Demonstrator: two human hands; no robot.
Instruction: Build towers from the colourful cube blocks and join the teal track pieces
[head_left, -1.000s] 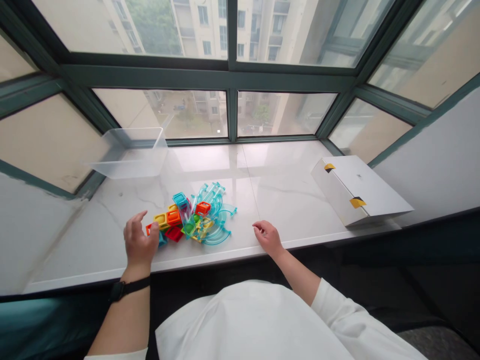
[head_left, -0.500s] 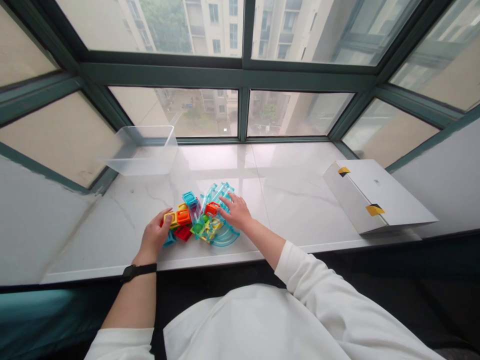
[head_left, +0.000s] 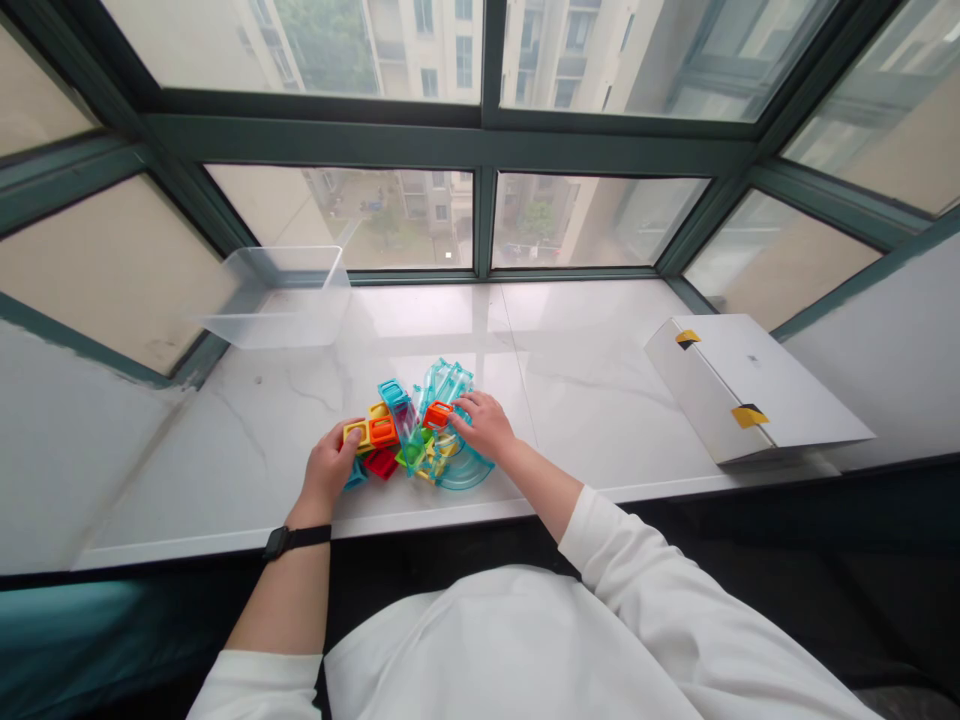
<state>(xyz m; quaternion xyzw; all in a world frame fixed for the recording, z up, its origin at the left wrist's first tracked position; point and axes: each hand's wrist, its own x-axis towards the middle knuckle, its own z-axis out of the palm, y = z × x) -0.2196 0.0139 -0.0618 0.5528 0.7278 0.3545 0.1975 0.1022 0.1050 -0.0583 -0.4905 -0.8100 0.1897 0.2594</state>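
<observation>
A heap of colourful plastic building pieces [head_left: 405, 435] lies on the sill in front of me, with yellow, orange, red and green square tiles among transparent teal curved tracks. My left hand [head_left: 328, 470] presses against the heap's left side, its fingers on a yellow square tile [head_left: 358, 433]. My right hand [head_left: 484, 425] lies on the right side, with its fingertips at an orange square tile [head_left: 439, 414]. A transparent teal arc [head_left: 465, 472] curves out below that hand. The palms hide part of the heap.
The white marble windowsill [head_left: 225, 450] runs across the view below dark green window frames [head_left: 480, 145]. A transparent plastic box [head_left: 276, 300] stands at its far left. A white cardboard box [head_left: 750, 385] with yellow-and-black tape lies at the right.
My right hand has moved from the bare sill onto the heap. My left hand has closed in on the heap, and the pieces sit more tightly together.
</observation>
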